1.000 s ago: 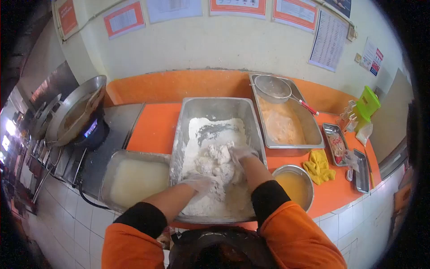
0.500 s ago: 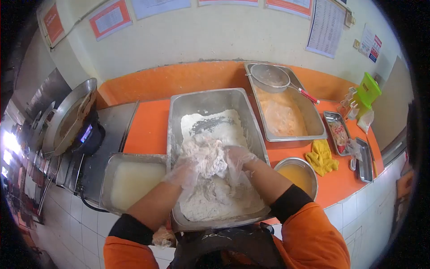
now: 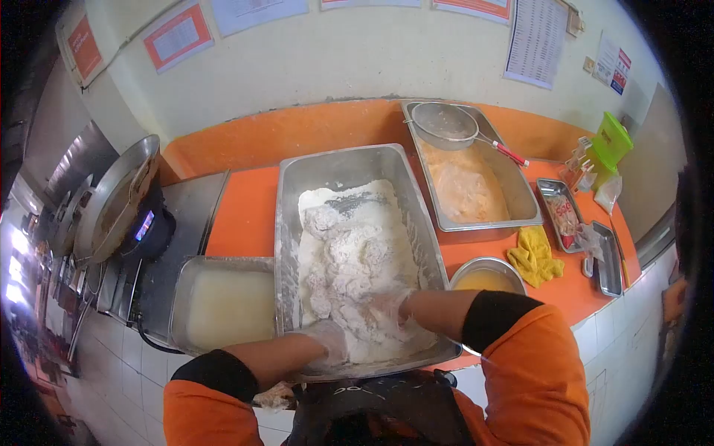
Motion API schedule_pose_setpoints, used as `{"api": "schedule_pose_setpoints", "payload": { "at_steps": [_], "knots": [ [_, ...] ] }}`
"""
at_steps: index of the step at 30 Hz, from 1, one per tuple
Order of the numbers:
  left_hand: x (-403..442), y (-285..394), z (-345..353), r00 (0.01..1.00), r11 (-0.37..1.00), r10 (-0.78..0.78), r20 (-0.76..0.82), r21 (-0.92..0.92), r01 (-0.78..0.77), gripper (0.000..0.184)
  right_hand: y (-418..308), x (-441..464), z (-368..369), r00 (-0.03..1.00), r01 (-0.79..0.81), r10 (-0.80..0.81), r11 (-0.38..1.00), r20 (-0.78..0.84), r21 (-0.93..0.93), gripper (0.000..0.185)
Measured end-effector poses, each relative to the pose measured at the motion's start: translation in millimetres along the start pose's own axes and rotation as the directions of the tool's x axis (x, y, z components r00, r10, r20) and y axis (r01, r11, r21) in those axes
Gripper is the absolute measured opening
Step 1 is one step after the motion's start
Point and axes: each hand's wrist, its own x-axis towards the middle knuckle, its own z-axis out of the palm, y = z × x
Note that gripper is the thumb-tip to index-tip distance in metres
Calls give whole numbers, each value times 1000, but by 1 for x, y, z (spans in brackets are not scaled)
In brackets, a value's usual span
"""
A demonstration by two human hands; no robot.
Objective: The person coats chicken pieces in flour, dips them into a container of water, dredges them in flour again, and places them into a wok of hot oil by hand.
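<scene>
A deep steel pan (image 3: pixel 286 175) holds white flour (image 3: pixel 321 197) and several lumpy, flour-coated pieces (image 3: pixel 349 256) that look like raw chicken. My left hand (image 3: pixel 332 340), in a clear plastic glove, is low in the pan near its front left corner, against the floured pieces. On the right side of the heap, my right hand (image 3: pixel 390 306), gloved likewise, reaches into the flour beside the pieces. Flour and the coated pieces hide the fingers of both hands, so their grip does not show.
Left of the pan stands a tray of cloudy liquid (image 3: pixel 230 305), with a wok (image 3: pixel 111 201) on a burner beyond. To the right are a pan of orange mixture (image 3: pixel 468 189) under a sieve (image 3: pixel 446 125), a bowl of yellow liquid (image 3: pixel 487 281), a yellow cloth (image 3: pixel 534 256) and small trays (image 3: pixel 608 260).
Both hands have moved down toward the pan's front edge. The floured pieces they were lifting together now lie spread across the flour in the middle of the pan.
</scene>
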Motion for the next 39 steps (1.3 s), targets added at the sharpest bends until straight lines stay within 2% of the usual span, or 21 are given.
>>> {"api": "schedule_pose_setpoints", "payload": {
  "at_steps": [4, 5, 7, 8, 10, 11, 12, 14, 16, 18, 20, 21, 22, 27, 29, 33, 34, 35, 36, 38, 39],
  "knots": [
    [27, -15, 22, 991, 993, -68, -115, -103, 56, 24, 35, 29, 55, 971, 153, -150, 988, -186, 2, 43],
    [22, -14, 19, 982, 982, -142, -120, -143, 125, 22, 29, 22, 45, 984, 117, -63, 932, -164, 343, 37],
    [9, -13, 6, 949, 942, -288, -131, -217, 256, 19, 15, 3, 1, 997, 3, 69, 506, -45, 862, 30],
    [20, -23, 19, 913, 925, -324, -247, -283, 252, 24, 22, 14, -6, 996, 5, 73, 576, -57, 817, 26],
    [26, -34, 21, 712, 873, -431, -555, -456, 173, 32, 26, 9, -19, 904, 120, 61, 915, -424, 386, 19],
    [21, -45, 7, 507, 834, -505, -698, -546, 79, 33, 22, 3, -29, 822, 102, -20, 988, -569, 113, 16],
    [6, -52, -19, 267, 794, -577, -772, -607, -36, 34, 17, -4, -42, 872, 81, 15, 981, -490, 175, 17],
    [15, -62, -14, 82, 823, -565, -821, -568, -17, 37, 13, -14, -72, 944, 28, 66, 960, -322, 280, 20],
    [56, -85, 34, 255, 897, -422, -870, -360, 255, 41, 28, -15, -73, 1000, 13, -13, 998, -2, 63, 24],
    [-30, -26, 7, 593, 728, -474, -651, -669, -152, 39, 10, -33, -61, 994, 29, -18, 995, 110, -95, 24],
    [-27, -10, 13, 880, 970, -37, -474, -230, -83, 27, -12, -40, -40, 985, 68, -52, 994, 167, -91, 25],
    [-26, -2, 16, 925, 979, 186, -333, -15, -202, 23, -21, -37, -24, 980, 88, -72, 993, 187, -76, 26],
    [-14, 6, 18, 947, 978, 203, -248, -2, -210, 23, -28, -30, -6, 977, 101, -87, 993, 194, -65, 26],
    [28, -1, 37, 958, 990, -57, -279, -137, 19, 23, -23, 3, 62, 992, 127, -127, 991, -5, -31, 28],
    [28, -10, 43, 919, 972, -172, -355, -214, 99, 24, -16, 2, 61, 989, 76, -62, 991, -131, 107, 30],
    [4, -36, 35, 653, 777, -583, -483, -567, 274, 25, -16, 3, -14, 893, -64, 73, 997, -444, 35, 18],
    [-16, -39, 15, 583, 633, -711, -393, -719, 288, 24, -24, -7, -46, 852, -75, 64, 997, -520, -1, 19],
    [-36, -43, -5, 497, 465, -818, -291, -842, 273, 22, -31, -9, -82, 906, -148, 75, 978, -416, -147, 20],
    [-42, -55, -8, 270, 639, -768, -580, -722, 266, 23, -34, -8, -109, 946, -199, 104, 934, -309, -296, 21],
    [-31, -78, 3, 40, 746, -627, -778, -585, 319, 21, 31, 40, -98, 847, -234, 112, 957, -519, -175, 24],
    [-31, -87, -4, 43, 752, -620, -783, -578, 318, 21, 60, 56, -89, 835, -135, 166, 986, -525, 96, 24]
  ]
}}
